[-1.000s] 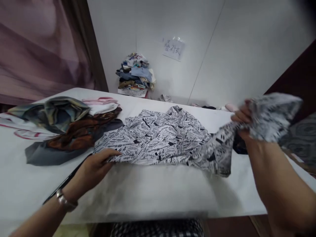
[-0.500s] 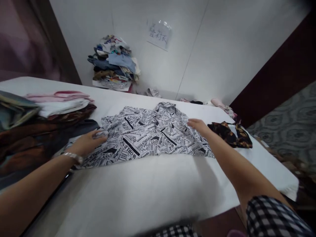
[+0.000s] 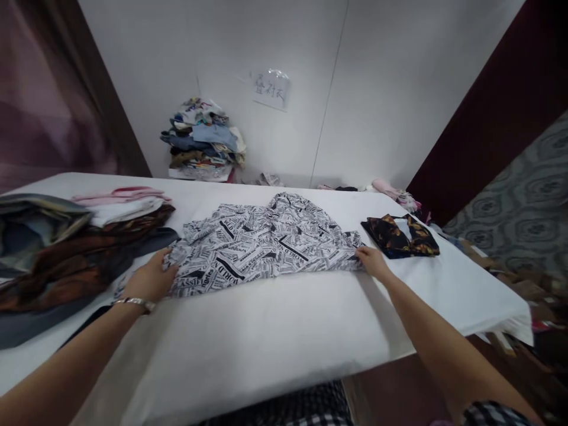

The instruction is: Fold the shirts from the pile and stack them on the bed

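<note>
Both grips pinch our shirt (image 3: 261, 245): left hand (image 3: 148, 281), right hand (image 3: 371, 262) at its near corners, mid-worktop (image 3: 275, 337); soft, light, floppy.

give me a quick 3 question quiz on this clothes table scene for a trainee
1. True or false: the left hand and right hand both rest on edges of the newsprint-pattern shirt.
2. Multiple choice: what lies just right of the shirt on the white table? A) a folded dark floral garment B) a pair of shoes C) a hanger
3. Fill in: the heap of mixed clothes stands against the back ____.

Key
1. True: one hand at each lower corner.
2. A.
3. Wall, below the paper sign.
</note>
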A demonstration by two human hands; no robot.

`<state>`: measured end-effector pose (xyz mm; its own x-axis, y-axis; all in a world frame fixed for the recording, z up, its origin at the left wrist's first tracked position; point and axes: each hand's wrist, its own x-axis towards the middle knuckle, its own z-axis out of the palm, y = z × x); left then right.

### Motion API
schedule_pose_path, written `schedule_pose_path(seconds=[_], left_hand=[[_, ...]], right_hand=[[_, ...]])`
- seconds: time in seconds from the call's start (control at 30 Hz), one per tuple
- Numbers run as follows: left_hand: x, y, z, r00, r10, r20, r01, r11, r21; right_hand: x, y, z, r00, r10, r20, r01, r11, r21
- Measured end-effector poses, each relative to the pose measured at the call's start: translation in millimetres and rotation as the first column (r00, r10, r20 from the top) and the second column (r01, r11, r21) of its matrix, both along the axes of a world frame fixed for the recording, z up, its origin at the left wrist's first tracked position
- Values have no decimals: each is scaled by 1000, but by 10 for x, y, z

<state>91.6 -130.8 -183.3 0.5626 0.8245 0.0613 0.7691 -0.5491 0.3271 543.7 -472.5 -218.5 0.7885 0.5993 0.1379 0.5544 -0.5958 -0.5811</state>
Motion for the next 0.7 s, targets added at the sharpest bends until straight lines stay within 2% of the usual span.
schedule_pose_path(seconds=[0.1,0.17,0.23,0.3,0.4,0.47,0.53,0.6,0.7], left_hand=[[20,-107,188,986,140,-94,-148,986,-76],[-7,-205,213,989,122,-85,-133,983,-129],[-63,-308,125,997,60,-55,-67,988,-141],[-124,-398,-33,997,45,-56,-53,986,-159],[-170,-485,-244,994,92,-65,-102,980,-168],[-164,-516,-287,991,134,-23,-136,980,-145],[-139,-537,-233,986,160,52,-153,981,-121],[-104,-555,-111,978,153,144,-144,987,-72],[-40,-549,67,944,115,310,-148,985,85]], right_hand=[[254,-186,144,999,23,-43,-21,998,61],[385,-357,166,994,80,-69,-74,993,88],[434,-514,106,986,141,-85,-135,988,72],[397,-626,-1,982,162,-92,-162,987,11],[261,-693,-113,991,117,-70,-121,991,-56],[182,-684,-99,994,91,-53,-95,992,-78],[139,-651,-35,994,92,-62,-99,989,-107],[130,-608,23,991,101,-82,-112,984,-141],[147,-558,1,993,94,-75,-108,972,-210]])
